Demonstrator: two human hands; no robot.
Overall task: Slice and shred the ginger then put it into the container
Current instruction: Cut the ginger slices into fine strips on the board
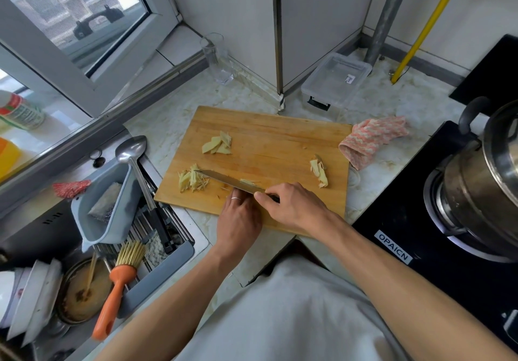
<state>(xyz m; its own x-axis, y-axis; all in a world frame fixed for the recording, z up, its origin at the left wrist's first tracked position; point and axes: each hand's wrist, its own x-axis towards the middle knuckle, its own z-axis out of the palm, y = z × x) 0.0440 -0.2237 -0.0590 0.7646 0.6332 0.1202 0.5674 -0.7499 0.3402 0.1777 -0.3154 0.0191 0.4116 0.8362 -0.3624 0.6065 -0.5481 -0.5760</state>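
Observation:
A wooden cutting board (280, 136) lies on the counter. Ginger slices (218, 144) sit at its upper left, a pile of ginger shreds (192, 182) at its left edge, and ginger peel scraps (319, 172) at its right. My right hand (291, 205) grips the handle of a knife (224, 182), whose blade points left across the board with a few shreds on it. My left hand (238, 215) is under the blade near the handle, its fingertips hidden behind the steel. A clear plastic container (336, 80) stands behind the board.
A pink cloth (375, 139) lies right of the board. A steel pot (487, 175) sits on the black stove (398, 220) at right. The sink at left holds a ladle (140, 175), an orange brush (117, 285) and dishes. A glass (217, 58) stands by the wall.

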